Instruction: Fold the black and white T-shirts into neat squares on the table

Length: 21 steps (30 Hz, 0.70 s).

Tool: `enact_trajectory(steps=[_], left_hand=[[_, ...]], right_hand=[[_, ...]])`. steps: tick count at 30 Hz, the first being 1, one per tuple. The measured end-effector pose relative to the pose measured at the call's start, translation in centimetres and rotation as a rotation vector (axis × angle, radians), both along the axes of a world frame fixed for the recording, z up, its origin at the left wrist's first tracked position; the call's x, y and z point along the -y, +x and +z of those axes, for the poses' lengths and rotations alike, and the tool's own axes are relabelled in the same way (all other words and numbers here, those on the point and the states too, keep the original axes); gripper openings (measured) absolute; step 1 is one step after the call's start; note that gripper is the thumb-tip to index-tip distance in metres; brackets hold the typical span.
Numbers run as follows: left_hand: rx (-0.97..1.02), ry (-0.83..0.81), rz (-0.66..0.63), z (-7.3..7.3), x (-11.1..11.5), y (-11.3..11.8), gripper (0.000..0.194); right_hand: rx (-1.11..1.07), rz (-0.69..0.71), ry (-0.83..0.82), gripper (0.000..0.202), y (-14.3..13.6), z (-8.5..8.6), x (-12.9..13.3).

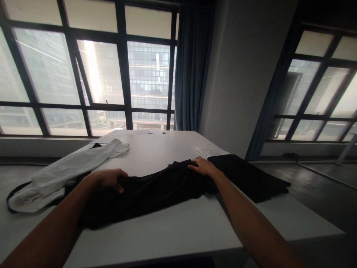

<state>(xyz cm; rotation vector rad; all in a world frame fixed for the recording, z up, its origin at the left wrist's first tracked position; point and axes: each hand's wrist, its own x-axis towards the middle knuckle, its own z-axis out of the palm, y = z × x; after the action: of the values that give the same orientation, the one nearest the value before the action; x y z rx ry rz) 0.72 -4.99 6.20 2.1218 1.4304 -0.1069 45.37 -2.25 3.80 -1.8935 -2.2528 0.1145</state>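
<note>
A long piece of black clothing [156, 190] lies stretched across the white table in front of me, its surface wrinkled; I cannot make out which garment it is. My left hand [110, 178] grips its left part, thumb on top and the other fingers partly hidden. Toward the other end, my right hand [203, 166] has its fingers closed on the upper edge of the same cloth.
A white garment [75, 167] with dark parts lies at the left. Folded black cloth [248, 176] sits at the right of the white table [156, 149]. Papers [210, 150] rest near it. Windows, a blue curtain [192, 67] and a pillar [237, 74] stand beyond.
</note>
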Motion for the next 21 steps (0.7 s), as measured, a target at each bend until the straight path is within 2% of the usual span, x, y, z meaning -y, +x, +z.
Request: enact_trajectory(steps=[2, 5, 9, 11, 15, 18, 21], left_hand=[[-0.004, 0.035, 0.021, -0.2, -0.3, -0.2, 0.053], [-0.083, 0.212, 0.097, -0.8, -1.1, -1.0, 0.057], [-0.164, 0.322, 0.24, -1.5, -2.6, -3.2, 0.056], [-0.185, 0.32, 0.281, -1.9, -3.3, -4.3, 0.05], [-0.176, 0.245, 0.254, -1.9, -3.5, -5.7, 0.046], [-0.197, 0.124, 0.204, -1.0, -3.0, -6.1, 0.039], [-0.246, 0.065, 0.175, 0.7, -3.2, -6.1, 0.029]], right_hand=[[-0.008, 0.044, 0.027, 0.061, -0.4, -0.8, -0.4], [-0.006, 0.059, -0.07, 0.072, -0.8, -0.8, -0.6], [0.059, -0.086, -0.058, 0.048, -1.0, 0.9, 0.0], [0.116, -0.08, -0.085, 0.044, -1.1, 1.5, 0.5], [0.117, 0.021, -0.273, 0.039, -1.0, 1.4, 1.5], [0.06, 0.078, -0.397, 0.026, -0.5, 1.3, 1.6], [0.023, 0.101, -0.541, 0.026, -0.2, 2.6, 0.7]])
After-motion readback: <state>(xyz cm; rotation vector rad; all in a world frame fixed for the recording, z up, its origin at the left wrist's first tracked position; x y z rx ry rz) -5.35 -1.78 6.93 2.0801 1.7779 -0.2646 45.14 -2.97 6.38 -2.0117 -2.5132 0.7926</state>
